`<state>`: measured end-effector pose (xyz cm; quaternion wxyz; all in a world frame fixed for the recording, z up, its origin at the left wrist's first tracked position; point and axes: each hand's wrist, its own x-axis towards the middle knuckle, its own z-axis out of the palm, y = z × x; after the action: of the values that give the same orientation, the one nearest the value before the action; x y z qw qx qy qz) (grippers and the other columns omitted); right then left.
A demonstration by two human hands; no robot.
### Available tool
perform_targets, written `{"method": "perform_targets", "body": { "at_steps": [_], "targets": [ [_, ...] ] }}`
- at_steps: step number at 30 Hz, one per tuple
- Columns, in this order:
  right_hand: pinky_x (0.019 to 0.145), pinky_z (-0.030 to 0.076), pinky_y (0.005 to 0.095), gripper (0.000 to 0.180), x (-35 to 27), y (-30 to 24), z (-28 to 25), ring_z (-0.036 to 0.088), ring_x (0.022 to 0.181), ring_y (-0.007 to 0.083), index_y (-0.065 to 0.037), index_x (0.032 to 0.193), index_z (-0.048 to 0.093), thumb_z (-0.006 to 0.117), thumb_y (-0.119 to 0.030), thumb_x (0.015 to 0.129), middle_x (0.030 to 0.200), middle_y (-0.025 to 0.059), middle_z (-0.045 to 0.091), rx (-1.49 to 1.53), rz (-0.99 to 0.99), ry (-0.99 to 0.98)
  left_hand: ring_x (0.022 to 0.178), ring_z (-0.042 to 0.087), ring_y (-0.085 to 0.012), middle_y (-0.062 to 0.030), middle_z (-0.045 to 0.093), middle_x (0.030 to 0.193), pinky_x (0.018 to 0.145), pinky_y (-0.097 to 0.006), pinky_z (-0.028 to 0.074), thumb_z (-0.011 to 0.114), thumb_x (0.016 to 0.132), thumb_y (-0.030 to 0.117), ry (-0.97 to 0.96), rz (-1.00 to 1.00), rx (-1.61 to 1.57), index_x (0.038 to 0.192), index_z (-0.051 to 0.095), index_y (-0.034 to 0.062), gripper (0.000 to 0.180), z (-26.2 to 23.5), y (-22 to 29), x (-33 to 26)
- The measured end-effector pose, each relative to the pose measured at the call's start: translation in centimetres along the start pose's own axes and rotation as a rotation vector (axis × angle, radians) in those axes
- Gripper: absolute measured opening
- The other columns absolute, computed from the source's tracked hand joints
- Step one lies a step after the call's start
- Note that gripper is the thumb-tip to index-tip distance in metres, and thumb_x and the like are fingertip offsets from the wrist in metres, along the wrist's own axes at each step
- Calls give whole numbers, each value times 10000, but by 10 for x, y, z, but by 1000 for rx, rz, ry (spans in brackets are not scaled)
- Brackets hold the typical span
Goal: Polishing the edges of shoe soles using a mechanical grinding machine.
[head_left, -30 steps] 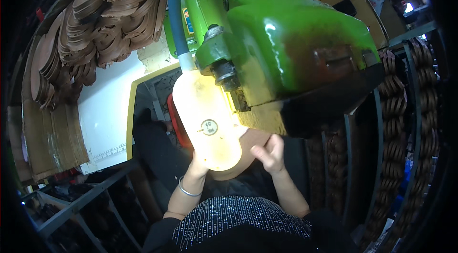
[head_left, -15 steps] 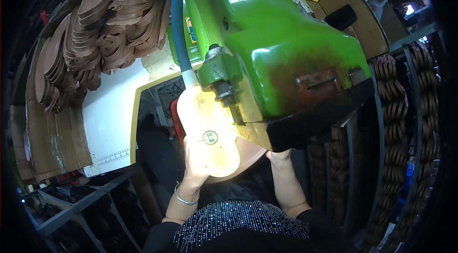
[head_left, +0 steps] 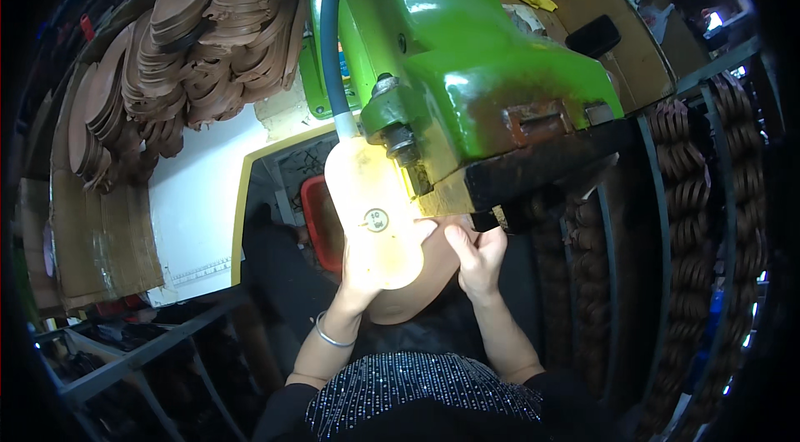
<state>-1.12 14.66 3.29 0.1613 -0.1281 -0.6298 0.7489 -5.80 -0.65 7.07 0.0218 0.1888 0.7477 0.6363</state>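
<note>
Stacks of brown shoe-sole cutouts (head_left: pixel 179 50), flat, rounded and fanned in overlapping layers, lie far left of the green machine (head_left: pixel 467 59), on and above a smooth white tabletop (head_left: pixel 196 217) edged in yellow. Worn brown cardboard (head_left: pixel 100 242) lies at that tabletop's left edge. Closer to the machine, a red bin (head_left: pixel 321 221) sits low, beside and partly behind a pale, glowing lamp housing (head_left: pixel 371 217), elongated and rounded, fed by a blue hose (head_left: pixel 331 25) running up along the machine's left flank. Directly below the machine's glossy, paint-chipped head, the left hand (head_left: pixel 358 279), a thin metal bangle on its wrist, is largely hidden behind the lamp; its grip cannot be told. A tan, smooth, oval-ended sole piece (head_left: pixel 421 275) lies under the machine's rusty lower edge, between the 2 hands. The right hand (head_left: pixel 475 259) sits just right of the lamp, fingers curled and pinching the sole piece's upper edge beside the machine's dark foot. Right of the machine, columns of dark brown stacked soles (head_left: pixel 675 192) fill a metal rack.
</note>
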Motion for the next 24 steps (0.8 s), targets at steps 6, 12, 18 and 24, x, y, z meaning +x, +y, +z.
{"method": "perform_targets", "body": {
  "at_steps": [6,12,18,24],
  "targets": [
    [757,437,198,244,-8,-14,-1,549,844,78,24,1025,483,623,-16,829,944,74,584,76,-67,4,813,665,-203,-124,678,855,754,-298,515,659,733,102,207,-415,-971,919,637,-65,251,0,8,2],
    [754,444,206,282,25,-11,6,569,832,75,65,1092,502,593,13,830,974,73,596,-9,-148,-55,858,657,-214,-140,669,920,785,-308,510,663,749,121,44,-243,-547,988,615,-66,307,-15,-18,-2],
    [677,434,180,169,18,-15,18,547,730,57,40,980,493,591,20,845,838,41,594,-68,-247,-81,978,623,-217,-177,623,1088,873,-319,480,685,781,171,-202,-125,-220,1168,521,-68,484,-34,-40,-19],
    [596,355,169,129,24,-8,1,394,638,14,-15,888,460,584,-7,853,733,-31,476,86,-272,150,987,613,-162,-104,620,1073,864,-272,457,691,791,62,-47,-128,-149,1101,541,-64,366,-10,-25,-15]
  ]
}}
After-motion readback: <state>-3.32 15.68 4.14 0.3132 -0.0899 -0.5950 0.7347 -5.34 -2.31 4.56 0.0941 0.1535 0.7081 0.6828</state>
